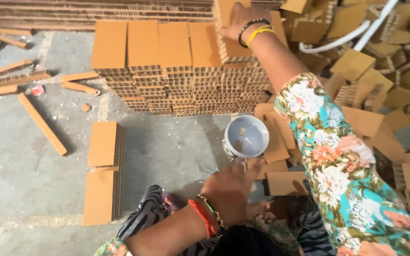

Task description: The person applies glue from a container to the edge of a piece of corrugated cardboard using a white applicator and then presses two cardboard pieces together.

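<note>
Atop cardboard stack [176, 71] right hand [241, 19], left hand [233, 189] nr bucket [246, 137]

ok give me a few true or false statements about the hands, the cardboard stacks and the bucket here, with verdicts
1. The right hand rests on top of the tallest stack of honeycomb cardboard blocks. True.
2. The white bucket lies tipped on its side. False: it stands upright on the concrete floor, open end up.
3. The left hand is low in the view, just near of the bucket. True.
4. The left hand grips a cardboard block. False: it holds no block, fingers loosely spread.
5. The loose pile of cardboard pieces lies on the left. False: it lies on the right; long strips lie left.
</note>
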